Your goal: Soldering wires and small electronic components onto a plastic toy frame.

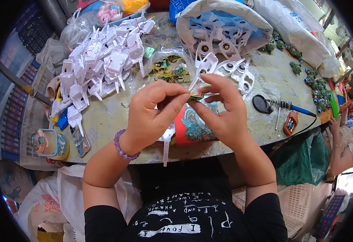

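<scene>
Between my two hands, over the middle of the table, is a small green circuit board (196,96). My left hand (157,109) pinches one end of it between thumb and forefinger. With thumb and fingers bent round the other end, my right hand (224,107) grips it too. Under my hands stands a red container with a blue-green pattern (198,128), partly covered by them. A white plastic part (166,147) pokes out beside it over the table's front edge. Beyond my hands lies a clear bag of small circuit boards with yellow wires (171,69).
White plastic housings (104,60) are heaped at the left. White frames with round speakers (229,68) spill from a sack (186,28) at the back. A soldering iron (291,106) and an orange meter (290,123) lie at right, near green figures (317,90). A cup (49,143) stands front left.
</scene>
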{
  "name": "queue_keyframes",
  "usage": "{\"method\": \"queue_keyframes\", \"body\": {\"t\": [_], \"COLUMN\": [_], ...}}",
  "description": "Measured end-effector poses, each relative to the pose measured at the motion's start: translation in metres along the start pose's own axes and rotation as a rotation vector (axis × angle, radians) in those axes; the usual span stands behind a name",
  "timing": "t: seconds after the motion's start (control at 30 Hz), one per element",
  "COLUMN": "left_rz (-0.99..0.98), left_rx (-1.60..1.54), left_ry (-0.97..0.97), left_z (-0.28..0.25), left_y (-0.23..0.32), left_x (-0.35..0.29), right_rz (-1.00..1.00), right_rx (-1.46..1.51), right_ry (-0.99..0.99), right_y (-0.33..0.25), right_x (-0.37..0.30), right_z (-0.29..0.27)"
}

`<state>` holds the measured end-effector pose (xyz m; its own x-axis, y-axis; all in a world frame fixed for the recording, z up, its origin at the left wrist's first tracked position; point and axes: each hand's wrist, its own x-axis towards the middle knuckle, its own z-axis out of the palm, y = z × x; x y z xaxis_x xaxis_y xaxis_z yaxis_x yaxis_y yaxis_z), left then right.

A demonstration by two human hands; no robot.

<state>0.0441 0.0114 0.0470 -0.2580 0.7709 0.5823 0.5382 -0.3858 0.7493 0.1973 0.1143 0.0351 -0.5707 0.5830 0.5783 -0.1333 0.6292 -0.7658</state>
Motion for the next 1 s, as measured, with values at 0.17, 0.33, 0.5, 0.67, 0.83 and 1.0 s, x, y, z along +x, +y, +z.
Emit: {"method": "queue_keyframes", "body": {"t": [0.17,0.33,0.5,0.67,0.83,1.0], "left_rz": [-0.260,-0.259,-0.119,-0.125,-0.092,-0.153], "left_rx": [-0.423,0.120,0.499,0.512,0.404,0.285], "left_ry": [0.135,-0.067,-0.205,-0.219,-0.100,-0.080], "left_z": [0.003,-0.010,0.012,0.011,0.008,0.001], "left_y": [-0.012,-0.042,-0.051,-0.050,-0.045,-0.048], "left_x": [-0.005,0.001,-0.005,-0.003,-0.014,-0.024], "right_rz": [0.057,0.080,0.240,0.369,0.371,0.272], "right_rx": [0.059,-0.028,0.110,0.199,0.144,-0.021], "right_ry": [-0.036,0.071,0.097,0.133,0.072,-0.074], "right_y": [0.004,0.030,0.037,0.045,0.048,0.042], "right_x": [0.004,0.006,0.005,0.004,0.006,0.014], "right_z": [0.001,-0.022,-0.028,-0.030,-0.031,-0.027]}}
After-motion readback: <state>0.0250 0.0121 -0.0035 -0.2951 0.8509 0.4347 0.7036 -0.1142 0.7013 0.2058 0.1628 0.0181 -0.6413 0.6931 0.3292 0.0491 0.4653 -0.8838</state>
